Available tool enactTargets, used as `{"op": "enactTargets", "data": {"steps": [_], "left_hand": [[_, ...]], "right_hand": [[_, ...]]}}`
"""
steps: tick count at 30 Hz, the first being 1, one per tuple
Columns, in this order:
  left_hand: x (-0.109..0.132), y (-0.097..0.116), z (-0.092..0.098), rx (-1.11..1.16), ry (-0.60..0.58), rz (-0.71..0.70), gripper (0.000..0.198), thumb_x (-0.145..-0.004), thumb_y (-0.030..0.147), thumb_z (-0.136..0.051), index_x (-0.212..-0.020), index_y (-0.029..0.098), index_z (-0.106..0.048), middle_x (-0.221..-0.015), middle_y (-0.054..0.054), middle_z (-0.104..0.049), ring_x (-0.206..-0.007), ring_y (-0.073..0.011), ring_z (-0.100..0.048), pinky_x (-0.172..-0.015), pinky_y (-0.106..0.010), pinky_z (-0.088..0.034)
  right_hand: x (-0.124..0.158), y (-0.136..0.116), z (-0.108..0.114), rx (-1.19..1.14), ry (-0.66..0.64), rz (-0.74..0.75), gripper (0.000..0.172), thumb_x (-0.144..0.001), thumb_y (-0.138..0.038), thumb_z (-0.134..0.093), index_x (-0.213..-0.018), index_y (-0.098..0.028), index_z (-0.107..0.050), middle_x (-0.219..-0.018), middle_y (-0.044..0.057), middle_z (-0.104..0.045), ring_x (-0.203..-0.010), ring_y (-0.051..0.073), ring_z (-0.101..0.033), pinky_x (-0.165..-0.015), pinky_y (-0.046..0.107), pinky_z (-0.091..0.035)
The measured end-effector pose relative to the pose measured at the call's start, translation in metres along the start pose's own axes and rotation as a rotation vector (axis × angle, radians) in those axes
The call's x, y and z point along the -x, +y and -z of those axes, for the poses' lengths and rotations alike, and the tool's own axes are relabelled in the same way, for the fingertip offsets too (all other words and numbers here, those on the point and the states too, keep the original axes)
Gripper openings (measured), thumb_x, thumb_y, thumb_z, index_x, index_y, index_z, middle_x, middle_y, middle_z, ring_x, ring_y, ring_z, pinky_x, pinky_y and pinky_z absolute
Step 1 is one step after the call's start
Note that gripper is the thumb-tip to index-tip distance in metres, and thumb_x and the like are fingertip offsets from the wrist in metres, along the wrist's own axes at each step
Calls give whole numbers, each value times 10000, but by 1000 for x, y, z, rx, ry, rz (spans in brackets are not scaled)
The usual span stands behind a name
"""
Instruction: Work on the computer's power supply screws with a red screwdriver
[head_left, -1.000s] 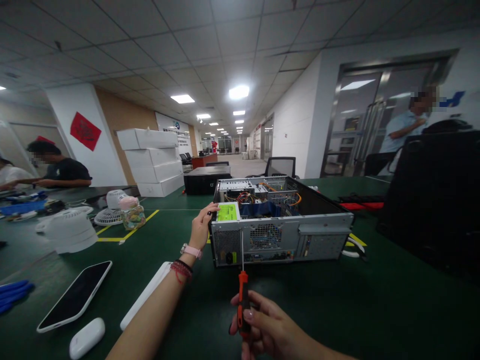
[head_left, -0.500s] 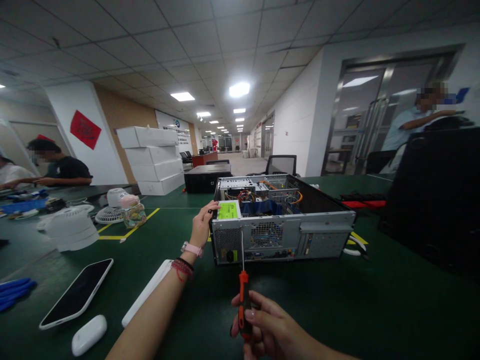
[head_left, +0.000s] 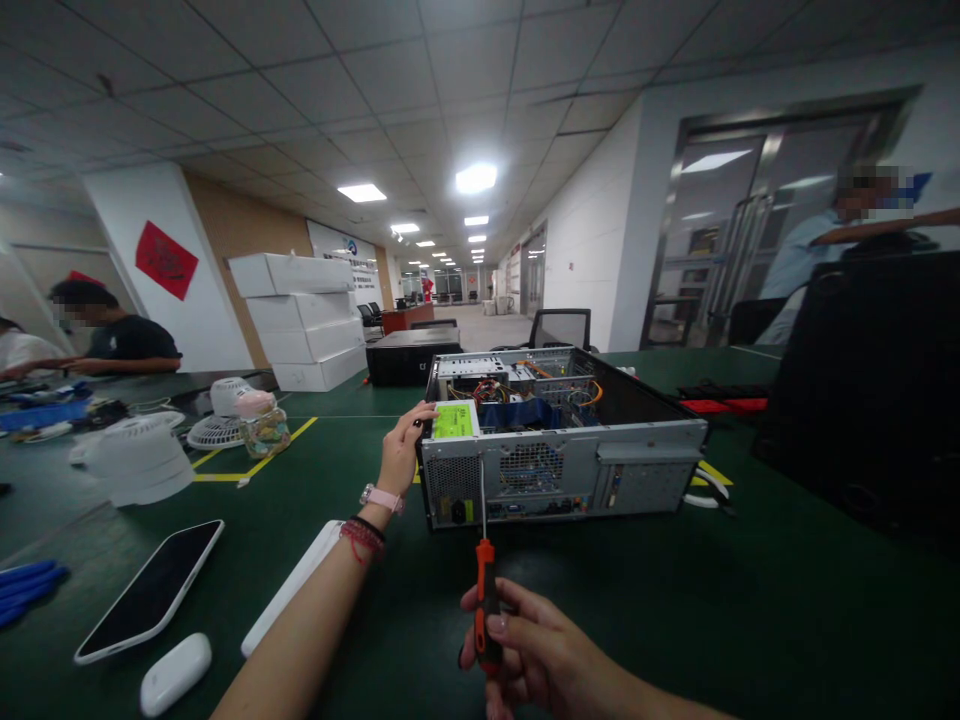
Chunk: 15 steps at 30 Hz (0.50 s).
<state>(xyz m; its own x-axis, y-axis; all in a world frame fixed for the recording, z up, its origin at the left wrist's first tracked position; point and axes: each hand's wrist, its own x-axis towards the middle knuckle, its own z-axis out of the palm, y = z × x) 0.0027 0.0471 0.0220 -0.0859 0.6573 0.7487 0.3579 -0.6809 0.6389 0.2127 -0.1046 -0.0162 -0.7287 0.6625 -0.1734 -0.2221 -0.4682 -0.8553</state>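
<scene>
Slippage is the fault I'd guard against: pushed off line, the orange-and-black screwdriver (head_left: 486, 600) could skid across the perforated grey metal panel (head_left: 585, 460) and scratch it. I can't make out whether its tip is seated. Uneven pressure from my left hand (head_left: 403, 445) might let the open grey-and-black computer case (head_left: 637, 395) slide on the dark green worktop (head_left: 637, 610), pulling the tip aside.

The case lies ahead of both hands, open top up, panel towards the head camera. My left hand rests its fingers over the near left corner, on the silver box with a lime-green label (head_left: 455, 421); how firmly, I cannot tell. My right hand (head_left: 536, 640), well apart and lower, is wrapped around the screwdriver's handle, shaft pointing at the panel.
</scene>
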Motion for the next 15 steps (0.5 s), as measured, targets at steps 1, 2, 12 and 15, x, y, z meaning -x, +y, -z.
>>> {"op": "enactTargets", "data": {"steps": [1, 2, 12, 15], "left_hand": [[0, 0, 0, -1, -1, 1, 343, -870, 331, -369, -910, 164, -665, -1180, -86, -634, -1235, -220, -482, -1079, -405, -322], [0, 0, 0, -1, -2, 3, 339, -868, 327, -371, -912, 164, -665, -1181, -85, -633, -1235, -219, -483, -1080, -402, -321], [0, -1, 1, -9, -4, 5, 349, -866, 320, -355, -918, 167, -665, -1184, -78, -633, -1232, -212, -487, -1087, -391, -316], [0, -1, 1, -12, -5, 8, 349, -863, 325, -358, -915, 166, -665, -1183, -76, -634, -1236, -215, -483, -1085, -390, -319]], "right_hand": [[0, 0, 0, 1, 1, -1, 449, -716, -411, -610, -1049, -176, -422, -826, 23, -622, -518, 94, -595, -492, 220, -392], [0, 0, 0, 1, 2, -2, 447, -718, -410, -610, -1050, -176, -422, -824, 23, -623, -517, 95, -596, -491, 221, -395], [-1, 1, 2, 57, 32, -7, 464, -714, -442, -659, -1014, -178, -424, -812, 8, -610, -500, 81, -587, -467, 201, -387], [-2, 2, 4, 67, 24, 7, 473, -709, -451, -665, -1009, -179, -420, -805, 5, -606, -495, 84, -586, -469, 207, -400]]}}
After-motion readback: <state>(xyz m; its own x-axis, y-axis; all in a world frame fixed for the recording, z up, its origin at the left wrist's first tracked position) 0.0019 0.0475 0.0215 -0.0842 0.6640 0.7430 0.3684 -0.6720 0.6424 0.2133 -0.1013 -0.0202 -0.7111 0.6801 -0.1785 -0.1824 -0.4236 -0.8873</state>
